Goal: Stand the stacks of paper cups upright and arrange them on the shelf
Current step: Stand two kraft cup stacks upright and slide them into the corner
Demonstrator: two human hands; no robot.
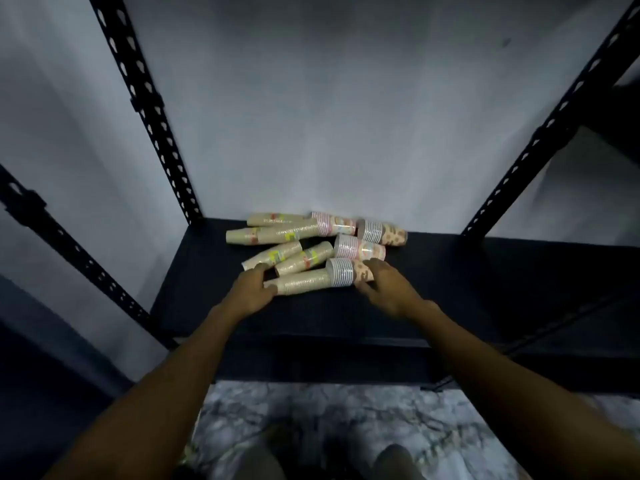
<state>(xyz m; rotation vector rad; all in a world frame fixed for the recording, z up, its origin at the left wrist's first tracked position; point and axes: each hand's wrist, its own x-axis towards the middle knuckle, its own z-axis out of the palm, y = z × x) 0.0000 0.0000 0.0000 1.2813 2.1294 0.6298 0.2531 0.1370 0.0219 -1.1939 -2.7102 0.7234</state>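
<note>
Nearest the camera, a marbled floor (311, 417) shows below the front lip of a black shelf (485, 292), with two bare forearms reaching forward over it. The left hand (250, 289) rests at the narrow end of the closest stack (304, 284), a long beige one lying on its side, its fingers curled about that end; whether they truly grip it cannot be told through the blur. The right hand (384, 284) lies against the base of a short pink stack (346, 271), which lies end to end with the beige one, fingers spread around it, and again a firm hold cannot be confirmed. All the stacks lie flat, none upright, heaped near the back middle of the shelf. Just behind the near pair lie two more beige stacks (273, 255) tilted side by side, and to their right a pink-ringed stack (360, 247). Farther back, touching the wall (329, 116), sit two long beige stacks (273, 230), another pink one (334, 223) and a spotted stack (382, 232) at the right end. Black slotted posts (149, 109) rise at the shelf's corners against the pale wall.
</note>
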